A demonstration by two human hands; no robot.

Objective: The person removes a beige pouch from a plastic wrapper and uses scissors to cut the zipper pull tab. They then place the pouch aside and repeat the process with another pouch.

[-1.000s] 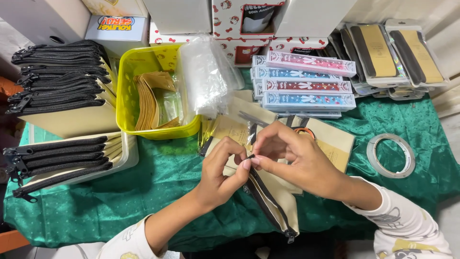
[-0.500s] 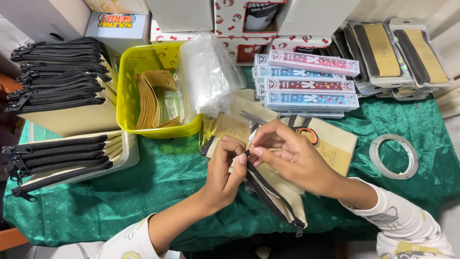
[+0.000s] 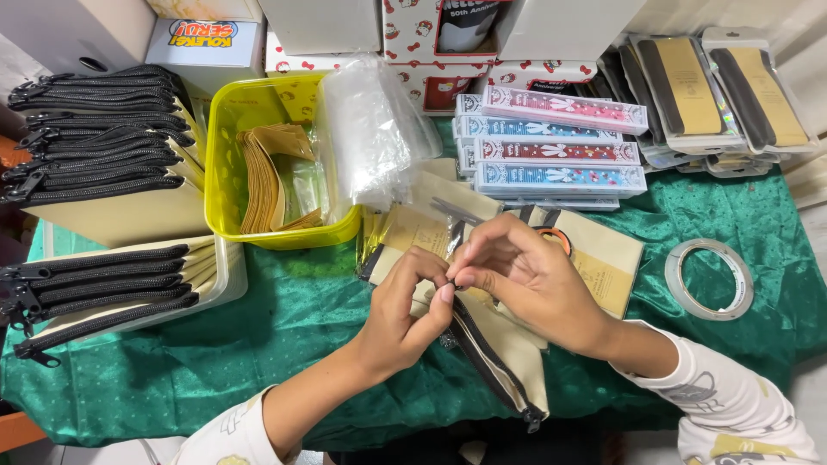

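Both hands are meeting over the middle of the green-clothed surface (image 3: 284,327), working at the upper end of a beige zipper pouch (image 3: 508,362) that is lying slantwise beneath them, its black zipper running down toward the near edge. The left hand (image 3: 401,314) is pinching the pouch's top end between thumb and forefinger, its grip closed on the fabric there. The right hand (image 3: 530,280) is curling over from the other side, fingertips closed on the zipper end just beside the left thumb. Behind the hands a yellow plastic tub (image 3: 224,164) is holding tan packets, with a clear plastic bag (image 3: 370,129) draped on its rim. Stacks of finished pouches (image 3: 99,129) are sitting at far left, and a tape roll (image 3: 711,280) is lying well apart at right.
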